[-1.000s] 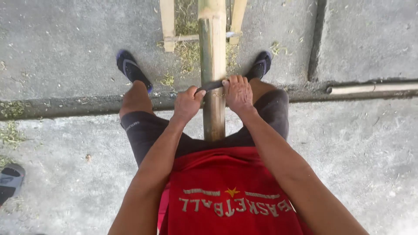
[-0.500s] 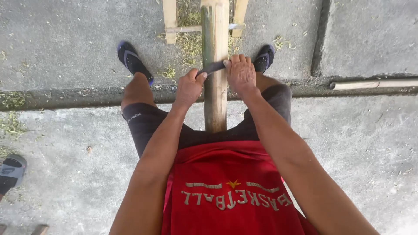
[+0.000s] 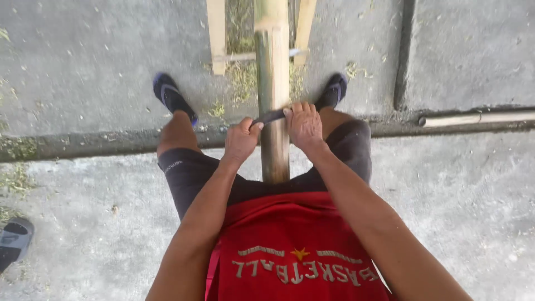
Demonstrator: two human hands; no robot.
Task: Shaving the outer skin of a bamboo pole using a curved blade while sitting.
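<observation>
Step in hand, as judged: scraping the skin of a bamboo pole [image 3: 272, 106] with a dark blade [image 3: 270, 116] laid across it, one hand at each end.

Left to right:
- grey sandal [image 3: 14, 239] at the frame's left edge, on the concrete floor [image 3: 83, 67]. Count: 1.
- left foot in a dark blue slipper [image 3: 170, 96]; matching right slipper [image 3: 333, 89]. Count: 2.
- left hand [image 3: 241, 140], fingers curled tight around the blade's near end.
- bamboo pole, 1, running between the knees away from the person; two pale wooden slats [image 3: 216, 33] flank it further off.
- right hand [image 3: 304, 124], fingers pressed together over the blade's other end.
- pale pole [image 3: 473, 118] lying along the gutter. Count: 1.

Next move likely calls for even pressure from both hands along the pole.
</observation>
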